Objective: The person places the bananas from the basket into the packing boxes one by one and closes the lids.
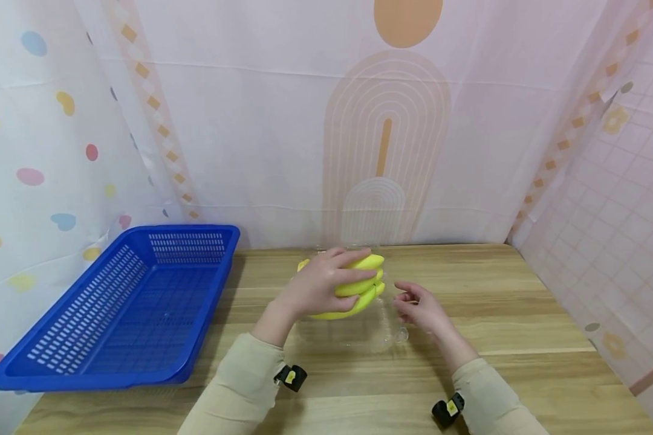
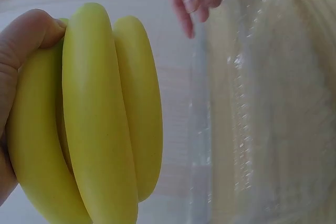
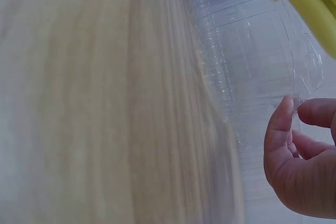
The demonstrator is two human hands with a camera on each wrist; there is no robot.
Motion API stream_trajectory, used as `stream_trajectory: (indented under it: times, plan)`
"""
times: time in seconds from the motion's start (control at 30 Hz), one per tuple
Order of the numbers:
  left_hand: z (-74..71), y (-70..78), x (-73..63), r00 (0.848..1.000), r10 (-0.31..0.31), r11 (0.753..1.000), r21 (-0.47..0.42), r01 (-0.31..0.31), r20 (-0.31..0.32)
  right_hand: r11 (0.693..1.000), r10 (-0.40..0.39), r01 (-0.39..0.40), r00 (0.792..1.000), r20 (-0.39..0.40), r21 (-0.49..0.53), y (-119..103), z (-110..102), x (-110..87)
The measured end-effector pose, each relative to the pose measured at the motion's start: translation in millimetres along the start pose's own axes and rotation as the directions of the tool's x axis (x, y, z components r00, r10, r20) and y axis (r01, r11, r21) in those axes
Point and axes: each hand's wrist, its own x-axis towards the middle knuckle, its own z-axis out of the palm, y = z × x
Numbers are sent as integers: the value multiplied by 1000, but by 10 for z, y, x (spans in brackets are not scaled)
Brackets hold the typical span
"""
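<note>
1. Fingers of the left hand (image 1: 323,281) are curled around the yellow bananas (image 1: 371,263). That looks like a good way to carry them all at once.
2. Those bananas are up in the air, over the clear box (image 1: 348,333) on the table (image 1: 468,290). Going slow and low seems best, so nothing gets a bump.
3. On the right hand (image 1: 420,309), the finger and thumb tips are close together at the box's edge. I cannot tell if they pinch it. A soft pinch would help, since thin plastic may bend or slide.
4. Line the bananas up with the box first, and watch its sides.
5. Let go gently, only once the bananas rest on something.
</note>
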Motion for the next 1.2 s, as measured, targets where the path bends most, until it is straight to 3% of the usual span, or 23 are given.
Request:
stream_trajectory:
  times: [0.3, 0.57, 1.0, 1.2]
  plan:
    - [256, 103, -20, 998, 64, 996, 57, -66, 28, 1000, -8, 8, 1000, 10, 7, -14, -3, -19]
    - [394, 135, -107, 995, 19, 999, 29, -22, 103, 1000, 8, -8, 1000, 7, 2, -7, 0, -10]
    - [500, 88, -225, 990, -4, 999, 39, -1, 138, 1000, 4, -4, 1000, 16, 24, 0, 3, -8]
    - [558, 62, -266, 980, -22, 998, 59, 11, 195, 1000, -2, 2, 1000, 11, 17, 15, 5, 1]
